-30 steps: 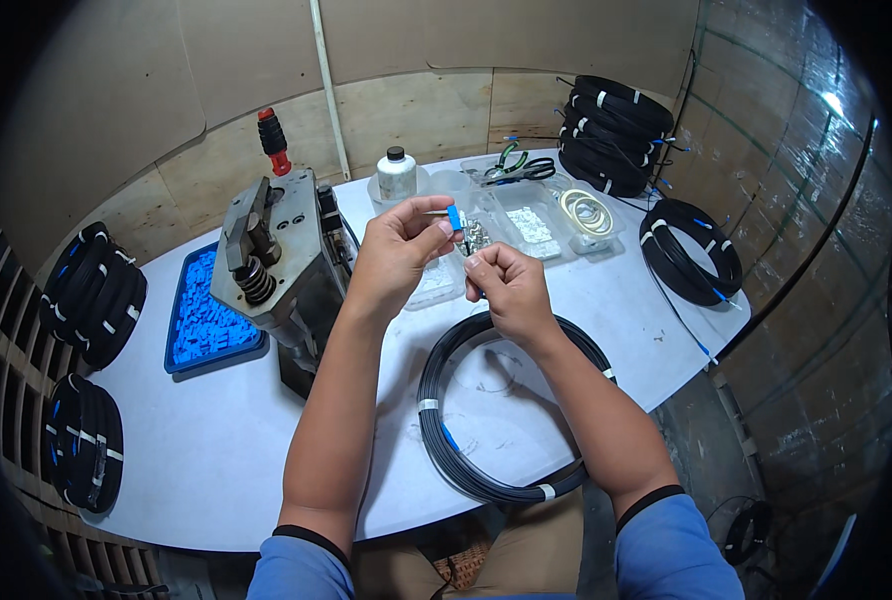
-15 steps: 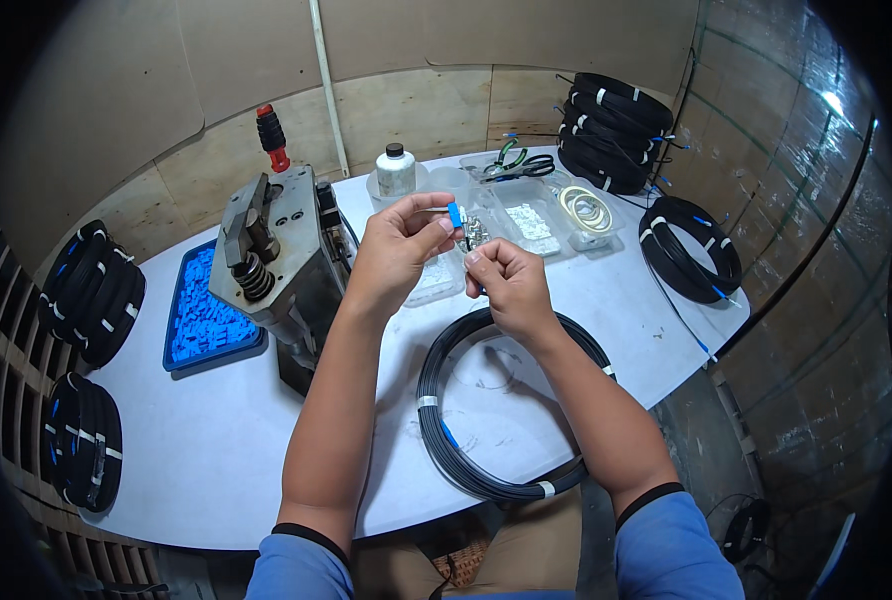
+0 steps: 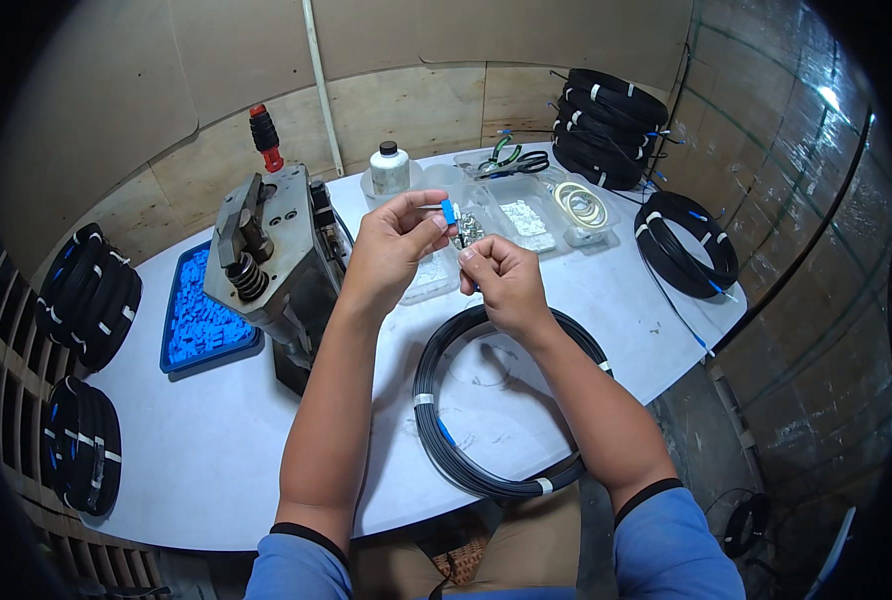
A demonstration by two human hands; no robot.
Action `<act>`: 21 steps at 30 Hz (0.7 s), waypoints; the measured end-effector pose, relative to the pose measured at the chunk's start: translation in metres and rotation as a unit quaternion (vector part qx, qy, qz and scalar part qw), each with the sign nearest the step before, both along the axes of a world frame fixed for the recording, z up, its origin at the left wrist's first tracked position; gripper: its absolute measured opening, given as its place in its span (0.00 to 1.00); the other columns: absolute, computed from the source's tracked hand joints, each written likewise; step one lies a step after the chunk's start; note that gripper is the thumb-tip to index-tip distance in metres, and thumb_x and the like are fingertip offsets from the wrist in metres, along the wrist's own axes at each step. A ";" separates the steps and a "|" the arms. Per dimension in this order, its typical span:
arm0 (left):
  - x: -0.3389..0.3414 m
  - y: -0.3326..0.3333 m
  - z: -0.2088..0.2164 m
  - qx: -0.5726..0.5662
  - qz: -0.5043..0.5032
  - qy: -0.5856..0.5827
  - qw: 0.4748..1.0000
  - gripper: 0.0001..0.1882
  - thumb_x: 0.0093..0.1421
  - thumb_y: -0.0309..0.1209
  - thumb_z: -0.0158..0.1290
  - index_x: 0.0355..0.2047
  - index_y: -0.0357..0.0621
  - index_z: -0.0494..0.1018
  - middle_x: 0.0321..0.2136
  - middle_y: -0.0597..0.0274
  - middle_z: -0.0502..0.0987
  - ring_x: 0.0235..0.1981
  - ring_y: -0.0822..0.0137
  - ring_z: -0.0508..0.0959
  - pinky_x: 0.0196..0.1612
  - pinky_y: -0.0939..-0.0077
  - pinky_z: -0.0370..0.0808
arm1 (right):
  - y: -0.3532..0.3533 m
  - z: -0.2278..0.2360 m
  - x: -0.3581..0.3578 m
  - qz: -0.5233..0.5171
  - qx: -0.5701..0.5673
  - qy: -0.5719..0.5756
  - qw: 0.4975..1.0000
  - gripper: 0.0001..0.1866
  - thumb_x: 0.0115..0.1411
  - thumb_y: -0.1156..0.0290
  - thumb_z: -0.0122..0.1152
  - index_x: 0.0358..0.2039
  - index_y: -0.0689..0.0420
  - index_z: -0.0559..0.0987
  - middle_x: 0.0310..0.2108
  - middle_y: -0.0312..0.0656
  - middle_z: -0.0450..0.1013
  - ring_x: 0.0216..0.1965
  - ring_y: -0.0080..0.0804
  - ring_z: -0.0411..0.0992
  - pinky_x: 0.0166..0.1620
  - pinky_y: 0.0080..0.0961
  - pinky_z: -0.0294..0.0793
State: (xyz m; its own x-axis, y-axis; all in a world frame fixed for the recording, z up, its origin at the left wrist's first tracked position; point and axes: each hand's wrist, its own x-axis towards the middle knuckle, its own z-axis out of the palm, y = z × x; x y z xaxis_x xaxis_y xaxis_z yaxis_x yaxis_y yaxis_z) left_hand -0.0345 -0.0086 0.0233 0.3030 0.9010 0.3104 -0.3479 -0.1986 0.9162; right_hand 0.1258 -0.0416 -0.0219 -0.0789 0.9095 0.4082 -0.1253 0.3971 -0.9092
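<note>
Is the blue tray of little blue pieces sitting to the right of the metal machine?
No, the blue tray lies on the left of the metal machine.

We see the left hand [image 3: 391,245] pinching a small blue plastic connector [image 3: 449,211] (raised above the white table [image 3: 216,440]) beside the right hand [image 3: 501,280].

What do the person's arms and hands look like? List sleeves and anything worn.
Both forearms are bare from wrist to above the elbow. Each upper arm wears a short blue sleeve with a dark band at its hem. The left hand and right hand are bare: no gloves, rings, watch or wristbands show. No markings or cables on either arm.
</note>
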 end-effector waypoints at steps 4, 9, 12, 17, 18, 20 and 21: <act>0.002 0.000 -0.001 0.014 0.010 -0.002 1.000 0.14 0.61 0.24 0.52 0.46 0.32 0.71 0.33 0.57 0.77 0.36 0.70 0.77 0.42 0.78 0.76 | -0.001 0.000 -0.001 -0.002 0.000 0.006 1.000 0.08 0.63 0.70 0.57 0.29 0.60 0.74 0.20 0.32 0.71 0.21 0.13 0.67 0.25 0.12 0.65; 0.001 -0.002 0.002 0.013 0.012 -0.001 1.000 0.14 0.61 0.24 0.52 0.47 0.32 0.71 0.34 0.56 0.77 0.37 0.70 0.77 0.42 0.78 0.75 | 0.001 -0.002 0.000 -0.002 0.001 0.002 1.000 0.08 0.63 0.70 0.57 0.30 0.60 0.74 0.20 0.32 0.71 0.21 0.13 0.67 0.25 0.12 0.65; 0.001 -0.002 0.001 0.013 0.009 0.001 1.000 0.14 0.61 0.23 0.52 0.47 0.32 0.71 0.34 0.56 0.77 0.37 0.70 0.77 0.42 0.78 0.75 | 0.000 -0.001 0.000 -0.002 -0.001 0.001 1.000 0.08 0.63 0.70 0.57 0.30 0.60 0.74 0.20 0.32 0.71 0.21 0.13 0.66 0.25 0.11 0.65; 0.001 -0.002 0.001 0.017 0.006 0.006 1.000 0.14 0.61 0.23 0.52 0.47 0.32 0.71 0.34 0.56 0.77 0.37 0.70 0.77 0.42 0.77 0.75 | -0.001 0.000 0.000 -0.002 0.005 0.004 1.000 0.08 0.63 0.70 0.56 0.30 0.60 0.74 0.20 0.32 0.71 0.21 0.13 0.66 0.25 0.11 0.65; 0.000 -0.002 0.001 0.012 0.003 0.007 1.000 0.15 0.60 0.24 0.53 0.47 0.33 0.71 0.35 0.58 0.77 0.37 0.70 0.77 0.43 0.77 0.75 | -0.001 0.000 0.000 0.000 0.005 0.004 1.000 0.08 0.63 0.70 0.56 0.30 0.60 0.74 0.20 0.32 0.71 0.21 0.13 0.66 0.25 0.11 0.65; -0.001 -0.001 0.001 0.007 -0.002 0.007 1.000 0.15 0.59 0.24 0.54 0.47 0.35 0.71 0.35 0.59 0.77 0.38 0.70 0.76 0.43 0.77 0.74 | 0.000 0.000 0.000 0.000 0.005 0.003 1.000 0.08 0.63 0.70 0.56 0.30 0.60 0.74 0.20 0.32 0.71 0.21 0.13 0.66 0.25 0.11 0.65; 0.000 -0.001 0.001 0.009 -0.003 0.007 1.000 0.15 0.59 0.24 0.54 0.47 0.35 0.71 0.35 0.59 0.77 0.38 0.70 0.76 0.43 0.77 0.74 | 0.000 0.000 0.000 0.000 0.004 0.004 1.000 0.08 0.63 0.70 0.56 0.30 0.60 0.74 0.20 0.32 0.71 0.21 0.13 0.66 0.25 0.12 0.65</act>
State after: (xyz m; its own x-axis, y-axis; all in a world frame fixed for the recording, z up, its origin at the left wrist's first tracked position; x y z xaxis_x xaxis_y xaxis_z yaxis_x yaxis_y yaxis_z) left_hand -0.0347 -0.0095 0.0242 0.3122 0.8938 0.3221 -0.3364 -0.2131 0.9173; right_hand 0.1259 -0.0419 -0.0219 -0.0752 0.9060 0.4166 -0.1315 0.4051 -0.9048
